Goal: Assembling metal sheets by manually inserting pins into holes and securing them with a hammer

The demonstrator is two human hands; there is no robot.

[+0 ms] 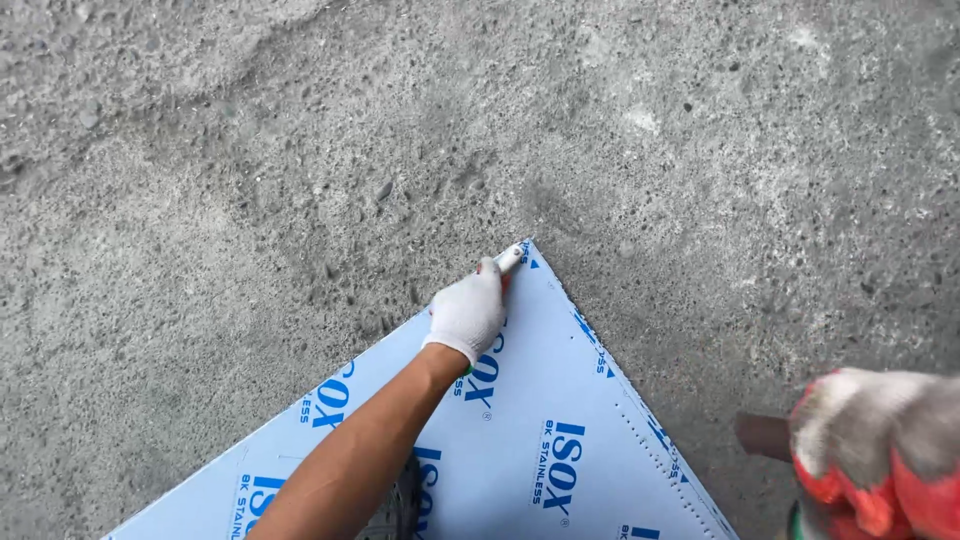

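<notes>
Sheet (560, 420) flat on concrete floor (250, 150); left hand (467, 312) on sheet's far corner; right hand (875, 450) right, off sheet.

My single head-worn camera looks steeply down from above at rough concrete floor (250, 150), near enough that the left hand (467, 312) sits mid-frame on the corner of a film-covered sheet (540, 400), while the right hand (880, 450) is cut off at the lower right edge.
</notes>
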